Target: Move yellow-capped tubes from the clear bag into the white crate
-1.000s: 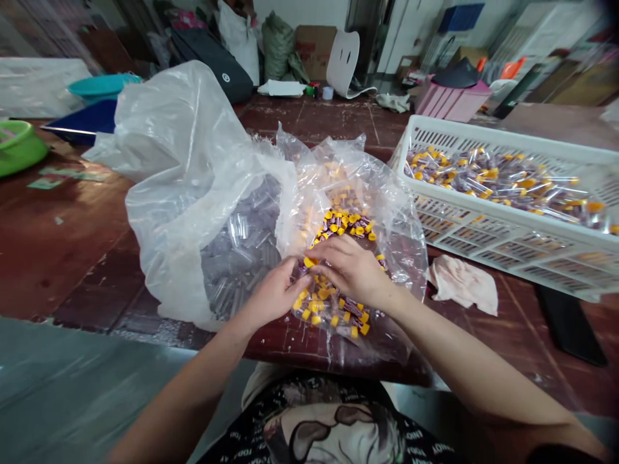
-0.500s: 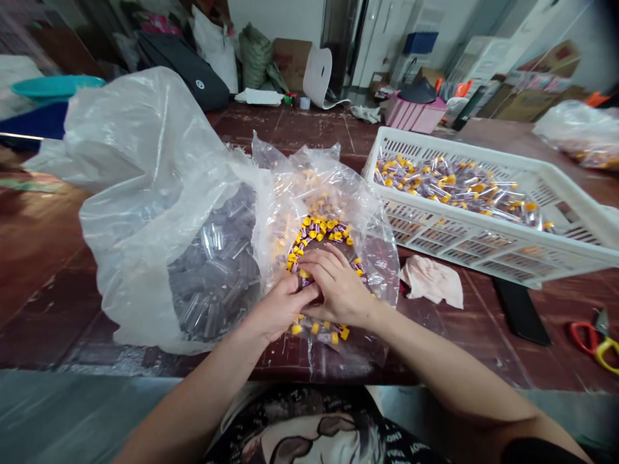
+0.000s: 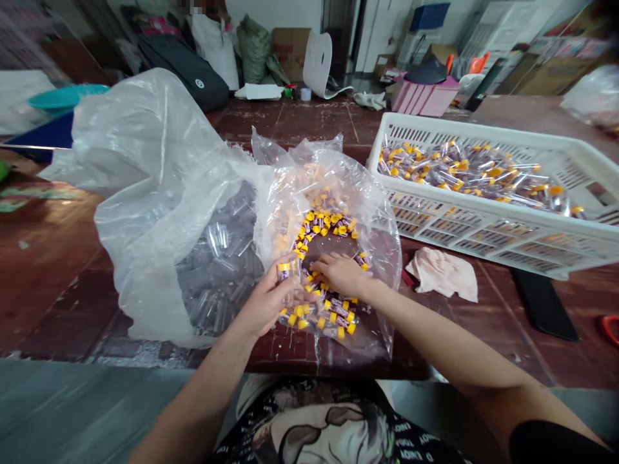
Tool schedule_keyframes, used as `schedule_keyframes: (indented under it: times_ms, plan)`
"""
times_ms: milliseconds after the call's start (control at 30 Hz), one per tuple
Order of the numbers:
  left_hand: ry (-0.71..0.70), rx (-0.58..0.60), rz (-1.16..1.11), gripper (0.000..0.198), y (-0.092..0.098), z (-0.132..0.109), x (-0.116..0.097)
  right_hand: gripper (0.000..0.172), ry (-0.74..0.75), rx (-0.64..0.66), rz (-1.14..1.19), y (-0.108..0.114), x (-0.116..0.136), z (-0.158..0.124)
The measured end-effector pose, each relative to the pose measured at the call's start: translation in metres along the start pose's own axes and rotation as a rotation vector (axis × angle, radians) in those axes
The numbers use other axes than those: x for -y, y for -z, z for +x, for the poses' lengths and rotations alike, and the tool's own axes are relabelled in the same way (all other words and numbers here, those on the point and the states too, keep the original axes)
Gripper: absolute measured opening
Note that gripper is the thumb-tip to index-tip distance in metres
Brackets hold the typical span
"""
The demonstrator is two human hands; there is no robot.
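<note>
In my left hand [image 3: 265,299] is a small clear plastic tube [image 3: 285,272] with a yellow top, held upright between thumb and fingers. My right hand [image 3: 344,276] is inside the opening of a clear plastic bag [image 3: 382,212]. Its fingers are bent down and closed among small purple-patterned pieces with yellow caps [image 3: 338,308]; anything between the fingertips is hidden. More of these pieces ring the bag's opening around a bare brown patch. Left of my left hand, clear empty tubes [image 3: 217,270] fill a large whitish plastic bag [image 3: 140,161].
A white slatted crate [image 3: 464,222] of yellow-capped tubes stands at the right. Before it lie a pale pink cloth [image 3: 442,274], a flat black object [image 3: 544,303] and a red handle [image 3: 610,327] at the edge. A pink box [image 3: 425,95] stands farther back.
My hands were together over the bag's opening and have come apart. The left has moved left and now shows the tube; the right fingers are down among the capped pieces.
</note>
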State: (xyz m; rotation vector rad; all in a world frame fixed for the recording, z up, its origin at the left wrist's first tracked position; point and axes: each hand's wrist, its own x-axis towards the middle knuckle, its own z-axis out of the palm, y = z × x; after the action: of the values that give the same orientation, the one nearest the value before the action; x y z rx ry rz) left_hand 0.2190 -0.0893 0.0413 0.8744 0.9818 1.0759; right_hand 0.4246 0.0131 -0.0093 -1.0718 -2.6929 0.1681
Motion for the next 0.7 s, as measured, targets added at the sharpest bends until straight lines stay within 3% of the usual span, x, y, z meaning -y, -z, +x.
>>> schedule_keyframes:
  times_ms: [100, 200, 267, 367, 433, 567, 700]
  plan:
    - [-0.074, -0.006, 0.108, 0.059, 0.005, 0.002, 0.010, 0.024, -0.019, -0.058, 0.043, 0.004, -0.004, 0.002]
    - [-0.107, -0.035, 0.146, 0.043, 0.014, 0.003, 0.015, 0.026, -0.045, -0.238, 0.260, 0.030, -0.010, -0.009]
    - [-0.095, -0.068, 0.045, 0.039, 0.015, 0.005, 0.016, 0.023, -0.020, -0.352, 0.468, 0.050, -0.005, -0.021]
    - [-0.066, -0.131, -0.225, 0.035, 0.008, 0.010, 0.013, 0.017, 0.052, -0.372, 0.579, 0.064, 0.019, -0.036]
    - [-0.039, -0.144, -0.372, 0.032, -0.002, 0.012, 0.011, 0.014, 0.051, -0.418, 0.547, 0.061, 0.037, -0.041]
    - [-0.040, -0.120, -0.513, 0.030, -0.024, 0.012, 0.014, 0.016, -0.102, -0.647, 0.518, 0.042, 0.056, -0.038]
    - [-0.201, -0.169, -0.488, 0.031, -0.041, 0.014, 0.023, 0.024, -0.280, -0.703, 0.797, 0.032, 0.065, -0.033]
